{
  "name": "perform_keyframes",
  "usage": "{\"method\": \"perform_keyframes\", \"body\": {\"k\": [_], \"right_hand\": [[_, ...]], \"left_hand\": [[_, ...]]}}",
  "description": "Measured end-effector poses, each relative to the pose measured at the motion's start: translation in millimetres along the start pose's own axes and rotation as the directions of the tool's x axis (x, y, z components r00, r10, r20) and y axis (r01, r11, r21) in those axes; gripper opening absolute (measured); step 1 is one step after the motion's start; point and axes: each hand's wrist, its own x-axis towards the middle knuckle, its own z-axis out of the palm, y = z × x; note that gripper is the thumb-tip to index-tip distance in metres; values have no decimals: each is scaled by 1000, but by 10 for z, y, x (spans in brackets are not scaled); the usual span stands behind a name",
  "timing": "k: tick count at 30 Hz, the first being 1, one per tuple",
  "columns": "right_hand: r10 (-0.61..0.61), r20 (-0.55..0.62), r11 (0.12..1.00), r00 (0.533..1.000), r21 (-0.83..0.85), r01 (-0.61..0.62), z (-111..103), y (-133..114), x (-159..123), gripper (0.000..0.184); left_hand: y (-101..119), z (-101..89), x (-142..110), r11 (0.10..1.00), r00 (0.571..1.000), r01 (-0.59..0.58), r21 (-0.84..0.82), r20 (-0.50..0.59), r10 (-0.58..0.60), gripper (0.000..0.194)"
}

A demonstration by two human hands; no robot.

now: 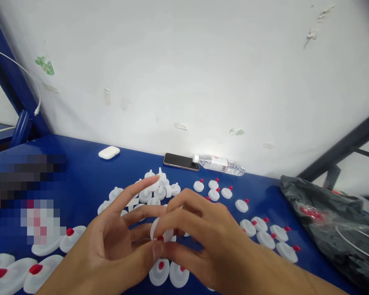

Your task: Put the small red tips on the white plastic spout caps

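Note:
Between my two hands is a white round plastic cap [154, 230] with a red tip, partly hidden by fingers. My left hand [119, 237] steadies it with thumb and lower fingers, the index finger stretched out. On its other side, my right hand [199, 229] pinches the cap near the red tip. Just below lie two white caps with red tips [178, 275]. Beyond my left hand is a heap of white caps with plain spouts [153, 186]. More red-tipped caps [266, 239] are spread to the right, and larger-looking ones [43, 272] lie at the lower left.
At the back of the blue table [76, 153] rest a white case [109, 153], a phone [181, 161] and a clear bottle [218, 164] on its side. A black plastic bag [332, 229] lies at right, with red pieces [313, 214] in clear wrap. The left edge is pixelated.

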Motion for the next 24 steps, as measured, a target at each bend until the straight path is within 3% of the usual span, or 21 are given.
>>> {"method": "perform_keyframes", "body": {"k": [6, 13, 19, 24], "right_hand": [[-91, 3, 995, 996, 44, 90, 73, 16, -70, 8], [-139, -82, 974, 987, 171, 152, 130, 20, -67, 23], [-166, -140, 971, 976, 150, 186, 156, 31, -80, 26], [-137, -175, 985, 975, 80, 153, 159, 32, -71, 14]], "left_hand": [[-50, 23, -28, 1000, 1000, 27, -10, 13, -26, 90], [-44, 28, -56, 998, 998, 63, -19, 19, -63, 94], [-94, -20, -54, 996, 995, 78, -53, 65, -74, 87], [-116, -26, -56, 997, 997, 62, -52, 37, -61, 83]]}}
